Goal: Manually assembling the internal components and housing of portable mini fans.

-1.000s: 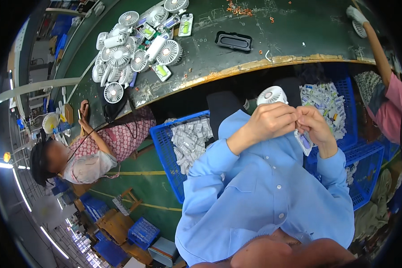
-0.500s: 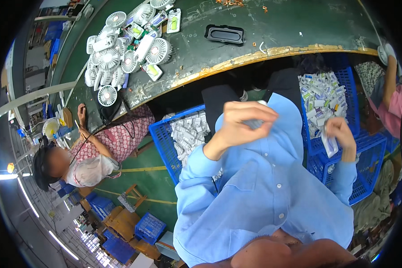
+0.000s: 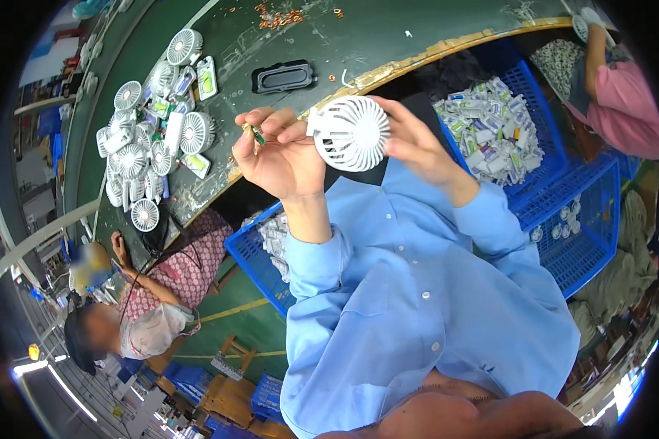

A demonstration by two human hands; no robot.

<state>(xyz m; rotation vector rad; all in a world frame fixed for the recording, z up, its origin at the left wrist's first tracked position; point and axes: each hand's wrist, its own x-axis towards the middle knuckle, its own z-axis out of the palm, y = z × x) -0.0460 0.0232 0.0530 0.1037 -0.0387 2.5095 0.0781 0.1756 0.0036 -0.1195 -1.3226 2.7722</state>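
Note:
A white round fan head [image 3: 353,134] with a slatted cage is held up in front of the table edge by my right hand [image 3: 421,150], whose thumb and fingers grip its right side. My left hand [image 3: 282,161] is raised beside it, pinching a small green circuit board [image 3: 256,136] between thumb and fingers. The fan's short neck lies close to the left fingertips; whether they touch it I cannot tell. On the table to the left lies a pile of white fan parts [image 3: 131,160], with a black tray [image 3: 283,76] to its right.
Blue baskets stand below the table: one on the left [image 3: 260,274] and one on the right [image 3: 538,179], both holding small white parts. Another blue basket [image 3: 593,249] holds round white pieces. A co-worker [image 3: 172,282] sits at left, another [image 3: 622,102] at far right. Copper-coloured bits [image 3: 280,17] lie on the table.
Both hands have moved up toward the table edge. A fan head and a circuit board now show in them; the small pale piece seen at my right hand is no longer there. The view has shifted.

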